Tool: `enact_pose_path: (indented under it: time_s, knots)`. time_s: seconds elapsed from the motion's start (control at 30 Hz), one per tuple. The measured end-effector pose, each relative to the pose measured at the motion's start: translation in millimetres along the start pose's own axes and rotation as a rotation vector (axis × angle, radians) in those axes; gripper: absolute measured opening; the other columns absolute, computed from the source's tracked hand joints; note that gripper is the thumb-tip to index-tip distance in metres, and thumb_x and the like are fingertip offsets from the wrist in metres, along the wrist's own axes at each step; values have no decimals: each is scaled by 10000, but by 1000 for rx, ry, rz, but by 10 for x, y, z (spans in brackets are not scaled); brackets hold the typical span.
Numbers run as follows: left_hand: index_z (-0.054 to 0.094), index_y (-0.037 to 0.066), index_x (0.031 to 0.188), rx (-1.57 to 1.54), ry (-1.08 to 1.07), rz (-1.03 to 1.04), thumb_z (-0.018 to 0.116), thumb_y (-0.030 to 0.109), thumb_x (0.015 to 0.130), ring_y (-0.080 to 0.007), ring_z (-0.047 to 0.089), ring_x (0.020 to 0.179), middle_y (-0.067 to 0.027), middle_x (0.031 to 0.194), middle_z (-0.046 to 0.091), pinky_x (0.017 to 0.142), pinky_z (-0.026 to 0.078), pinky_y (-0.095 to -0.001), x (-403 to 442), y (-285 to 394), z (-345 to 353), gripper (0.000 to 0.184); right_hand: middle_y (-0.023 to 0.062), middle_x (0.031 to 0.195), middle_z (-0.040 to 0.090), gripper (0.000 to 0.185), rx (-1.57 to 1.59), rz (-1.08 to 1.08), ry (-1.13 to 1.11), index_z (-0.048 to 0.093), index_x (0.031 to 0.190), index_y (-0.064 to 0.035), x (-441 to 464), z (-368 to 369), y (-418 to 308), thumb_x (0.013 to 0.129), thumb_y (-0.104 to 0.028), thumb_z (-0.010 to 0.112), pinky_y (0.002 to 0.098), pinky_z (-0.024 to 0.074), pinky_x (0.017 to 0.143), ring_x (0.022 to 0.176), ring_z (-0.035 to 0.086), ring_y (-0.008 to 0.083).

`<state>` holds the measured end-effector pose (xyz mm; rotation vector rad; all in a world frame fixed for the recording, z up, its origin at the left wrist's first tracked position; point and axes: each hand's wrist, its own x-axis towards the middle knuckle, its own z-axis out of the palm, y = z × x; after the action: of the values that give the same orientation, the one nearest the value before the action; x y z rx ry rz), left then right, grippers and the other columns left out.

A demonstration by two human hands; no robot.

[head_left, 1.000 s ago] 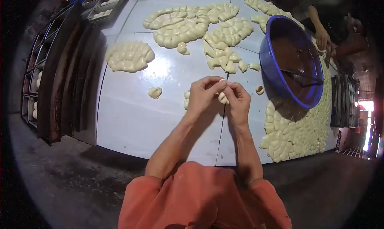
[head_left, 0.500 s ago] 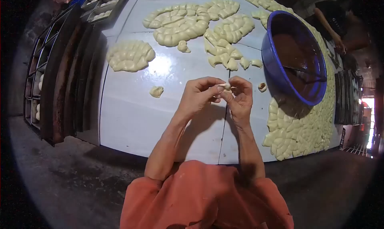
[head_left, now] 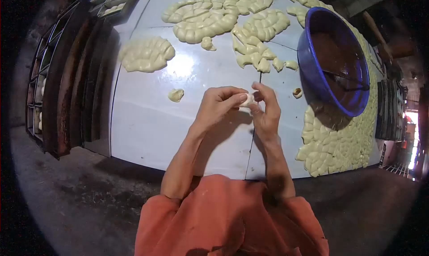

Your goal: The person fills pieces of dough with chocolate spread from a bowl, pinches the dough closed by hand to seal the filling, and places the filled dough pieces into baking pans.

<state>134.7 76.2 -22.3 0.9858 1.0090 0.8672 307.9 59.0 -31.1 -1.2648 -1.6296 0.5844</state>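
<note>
One broad, smooth white table [head_left: 152, 122] is spreading beneath the fingers. A wide mat of pale, lumpy dough [head_left: 333, 144] is lying to their right, and a round blue plastic basin [head_left: 311, 61] is holding a brown mass [head_left: 335, 50] beyond them, rightward. The left hand [head_left: 216, 108] is pinching a small, whitish dough piece [head_left: 246, 100] between thumb and fingers; the right hand [head_left: 268, 113] is touching it, fingers spreading loosely. One brown-centred dough bit [head_left: 297, 93] is sitting just right.

There is one big round blue tub [head_left: 309, 61], one bare left hand [head_left: 217, 107], one bare right hand [head_left: 268, 115] and one held white lump [head_left: 246, 101].
</note>
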Motion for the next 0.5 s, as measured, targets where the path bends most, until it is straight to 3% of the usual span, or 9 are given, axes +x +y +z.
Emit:
enact_pose_path:
  time_s: [0.07, 0.13, 0.2, 0.23, 0.27, 0.33, 0.37, 0.47, 0.5]
  knots:
    - [686, -33, 1185, -30, -11, 10, 675, 226, 968, -109, 654, 843, -73, 978, 719, 762, 551, -260, 30, -70, -55, 338, 138, 1070, 663, 207, -55, -231, -101, 677, 1100, -30, -20, -35, -112, 914, -112, 715, 336, 555, 734, 851, 678, 234]
    - [661, -22, 1239, -56, -31, 16, 653, 245, 986, -110, 654, 853, -85, 1005, 716, 766, 553, -256, -14, -18, -70, 367, 123, 1044, 681, 235, -28, -156, -99, 682, 1096, -26, -51, -30, -76, 869, -50, 739, 333, 556, 770, 871, 684, 218]
    - [585, 17, 1362, 61, 145, 27, 663, 320, 975, -97, 625, 782, -79, 970, 710, 725, 527, -263, -66, 110, -80, 498, 124, 1004, 689, 236, 98, 79, -88, 684, 1097, -20, 3, 13, 71, 868, -44, 735, 314, 549, 772, 871, 680, 196]
    - [531, 58, 1421, 144, 156, -25, 711, 352, 925, -171, 675, 818, -122, 1023, 711, 755, 540, -300, -66, 89, -178, 605, 124, 975, 695, 200, 133, 166, -92, 680, 1097, -5, 32, 64, 118, 911, -77, 690, 313, 542, 769, 864, 678, 186]
    - [531, 58, 1421, 144, 154, -26, 711, 352, 925, -171, 675, 818, -122, 1023, 711, 755, 540, -300, -101, 75, -285, 605, 124, 975, 695, 200, 131, 166, -91, 680, 1097, -5, 37, 108, 195, 911, -77, 690, 313, 542, 769, 864, 678, 186]
    - [490, 102, 1461, 807, 95, 186, 801, 343, 832, -240, 682, 936, -145, 1314, 616, 824, 560, -349, -170, 55, -490, 741, 135, 1003, 689, 223, 161, 384, -304, 676, 1101, 3, 47, 185, 305, 949, -158, 651, 349, 537, 800, 882, 677, 231]
    - [493, 116, 1454, 880, 50, 210, 875, 322, 699, -305, 678, 987, -167, 1322, 592, 862, 553, -383, -181, 22, -553, 870, 146, 1061, 677, 299, -51, 261, -447, 660, 1154, -8, 82, 168, 304, 949, -225, 643, 392, 523, 847, 923, 667, 286]
    - [523, 105, 1409, 1016, -51, 268, 856, 235, 708, -330, 660, 1054, -158, 1301, 586, 891, 540, -397, -184, -163, -646, 787, 160, 1090, 658, 363, -59, 155, -545, 635, 1203, -22, 131, 102, 216, 904, -221, 688, 415, 511, 868, 953, 653, 319]
    - [574, 75, 1326, 932, -15, 258, 826, 156, 725, -349, 650, 1048, -161, 1216, 611, 872, 528, -424, -186, -151, -584, 656, 158, 1084, 651, 418, -123, 38, -560, 618, 1222, -25, 144, 86, 162, 864, -210, 726, 404, 520, 831, 918, 658, 316]
